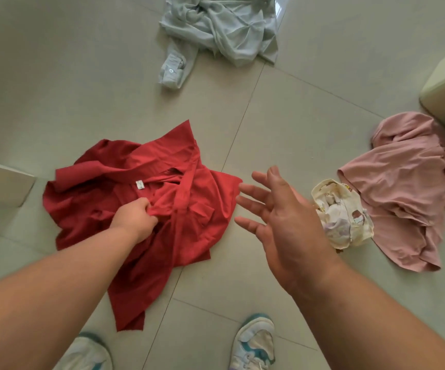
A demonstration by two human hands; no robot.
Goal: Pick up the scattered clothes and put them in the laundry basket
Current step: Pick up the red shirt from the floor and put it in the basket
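While your left hand (135,217) pinched a fold of the red garment (146,209) lying near left on the floor, your right hand (282,217) hovered with fingers spread; gathering more cloth would have helped. The basket (440,94) stood far right.

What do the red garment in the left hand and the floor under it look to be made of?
Crumpled red garment: seemingly a thin matte woven fabric, cotton-like; it folds softly and carries a small sewn white label. The left hand bunches it easily. Pale floor: probably glazed ceramic tile, given the straight grout lines and faint sheen.
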